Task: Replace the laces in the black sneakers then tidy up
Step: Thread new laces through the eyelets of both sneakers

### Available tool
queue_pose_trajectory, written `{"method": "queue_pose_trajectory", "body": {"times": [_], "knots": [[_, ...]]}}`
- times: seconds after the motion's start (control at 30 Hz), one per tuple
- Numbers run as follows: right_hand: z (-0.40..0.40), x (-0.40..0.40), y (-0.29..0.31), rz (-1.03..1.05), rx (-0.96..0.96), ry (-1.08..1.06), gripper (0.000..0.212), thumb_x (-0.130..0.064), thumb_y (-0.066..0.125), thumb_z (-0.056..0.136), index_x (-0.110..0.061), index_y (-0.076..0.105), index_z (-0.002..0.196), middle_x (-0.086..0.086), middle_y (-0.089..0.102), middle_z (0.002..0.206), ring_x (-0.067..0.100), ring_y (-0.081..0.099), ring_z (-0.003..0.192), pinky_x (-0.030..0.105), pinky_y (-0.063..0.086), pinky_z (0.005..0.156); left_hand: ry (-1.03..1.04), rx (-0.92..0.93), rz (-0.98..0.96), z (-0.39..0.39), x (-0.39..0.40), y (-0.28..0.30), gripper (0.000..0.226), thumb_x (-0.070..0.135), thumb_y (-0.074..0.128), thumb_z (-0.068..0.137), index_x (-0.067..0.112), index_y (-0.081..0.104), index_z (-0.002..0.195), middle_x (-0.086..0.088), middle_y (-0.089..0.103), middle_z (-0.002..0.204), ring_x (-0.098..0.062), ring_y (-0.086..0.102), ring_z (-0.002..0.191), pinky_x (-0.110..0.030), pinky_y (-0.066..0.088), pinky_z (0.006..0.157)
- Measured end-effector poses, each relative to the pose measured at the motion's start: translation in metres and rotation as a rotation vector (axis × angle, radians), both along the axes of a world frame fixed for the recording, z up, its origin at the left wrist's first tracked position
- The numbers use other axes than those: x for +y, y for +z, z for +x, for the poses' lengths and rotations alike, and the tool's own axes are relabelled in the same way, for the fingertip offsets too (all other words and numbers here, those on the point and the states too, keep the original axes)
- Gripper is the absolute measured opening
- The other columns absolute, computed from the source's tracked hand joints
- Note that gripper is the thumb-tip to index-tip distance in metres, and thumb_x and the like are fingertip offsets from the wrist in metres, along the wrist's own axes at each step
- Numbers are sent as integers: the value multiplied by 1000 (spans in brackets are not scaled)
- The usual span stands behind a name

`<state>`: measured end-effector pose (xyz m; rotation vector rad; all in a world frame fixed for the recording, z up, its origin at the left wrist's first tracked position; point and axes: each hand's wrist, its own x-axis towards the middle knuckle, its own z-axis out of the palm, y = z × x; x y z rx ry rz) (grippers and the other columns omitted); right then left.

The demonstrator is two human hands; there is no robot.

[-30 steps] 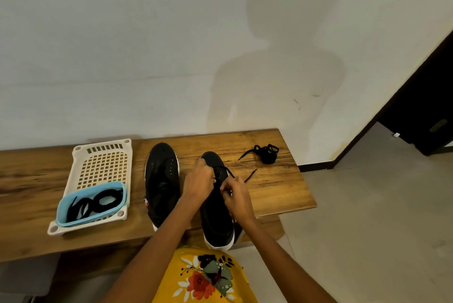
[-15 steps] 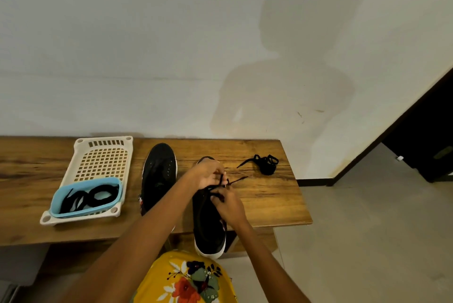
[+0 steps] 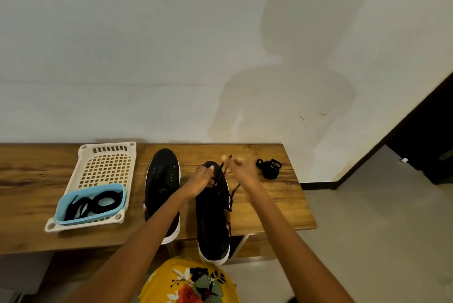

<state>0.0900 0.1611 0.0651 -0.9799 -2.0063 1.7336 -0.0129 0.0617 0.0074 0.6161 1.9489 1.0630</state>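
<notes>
Pinching a black lace (image 3: pixel 220 172) between thumb and fingers, the right hand (image 3: pixel 241 167) draws it up and away from the right sneaker (image 3: pixel 212 217), so its grip is clamped on the lace. Just beside it, the left hand (image 3: pixel 201 182) rests on the shoe's front near the eyelets, fingers curled where the lace leaves the shoe; whether they actually pinch the lace cannot be told. This hand probably steadies the shoe so the pull takes up slack instead of dragging the sneaker. A loose end of lace trails over the shoe's right side. Both black sneakers lie flat on the wooden desk (image 3: pixel 29 180), side by side, long axes running away from the person, toes toward the wall and heels at the near edge. The right one's heel overhangs that edge. Beside it, the left sneaker (image 3: pixel 163 180) shows bare eyelets with no lace visible. A small bundle of black lace (image 3: pixel 269 167) sits near the right hand. At the left, a cream perforated tray (image 3: pixel 107 163) holds a blue tub (image 3: pixel 64 207) containing more coiled black laces (image 3: pixel 98 202).
</notes>
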Motion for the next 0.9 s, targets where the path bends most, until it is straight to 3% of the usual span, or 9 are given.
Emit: {"method": "queue_pose_trajectory", "body": {"times": [0.1,0.17,0.23,0.37,0.47,0.53,0.67,0.77,0.9], "knots": [[-3,19,22,-290,153,-115,15,-31,64,88,-16,68,86,-4,60,71,7,51,63,20,44,61,-127,-1,2,-2,-9,3,28,35,38,100,17,60,98,-2,62,106,-17,57,105,-25,42,90],[-3,25,14,-537,279,-224,16,-27,62,89,-13,68,93,-4,59,72,7,53,64,18,47,59,-239,128,-32,-4,-13,-1,14,28,57,92,18,67,94,1,63,105,-12,58,104,-25,44,92],[0,26,-1,-623,346,-283,15,-22,57,93,-12,66,99,-2,59,77,9,55,69,21,50,63,-264,247,-23,-8,-14,-10,13,21,67,85,14,71,94,-1,65,109,-12,59,105,-31,45,98],[17,10,-41,-318,45,-17,29,-21,55,95,-11,58,122,3,64,104,15,61,93,28,53,86,-7,186,189,-1,-7,9,12,19,65,87,12,71,94,0,67,99,-11,60,96,-27,45,90],[24,-14,-68,-156,-109,232,37,-21,55,96,-10,54,131,0,60,117,9,57,106,13,49,83,117,54,318,3,7,39,12,23,61,89,15,69,91,-2,67,84,-11,61,85,-19,46,80],[23,-24,-70,-146,-51,222,33,-20,56,96,-13,57,128,-6,61,113,6,57,106,7,47,77,11,84,253,2,15,52,16,26,62,89,13,69,93,-5,68,85,-11,62,82,-15,46,75],[18,-21,-59,-215,11,105,15,-19,58,94,-17,67,106,-3,65,90,8,60,83,11,45,66,-44,84,163,5,19,45,14,20,62,89,9,69,92,-3,67,82,-9,63,72,-10,49,61],[14,-10,-67,23,-163,168,14,-22,65,88,-17,68,101,6,68,91,18,65,87,33,53,75,-34,174,57,1,16,23,19,27,55,94,14,69,91,1,65,84,-12,62,80,-22,48,74],[14,-6,-90,247,-370,407,49,-39,72,66,-19,63,110,6,65,107,19,63,97,42,55,81,-126,333,-124,2,-5,-12,23,20,58,89,20,57,112,3,57,112,-14,55,107,-34,45,95]]}}
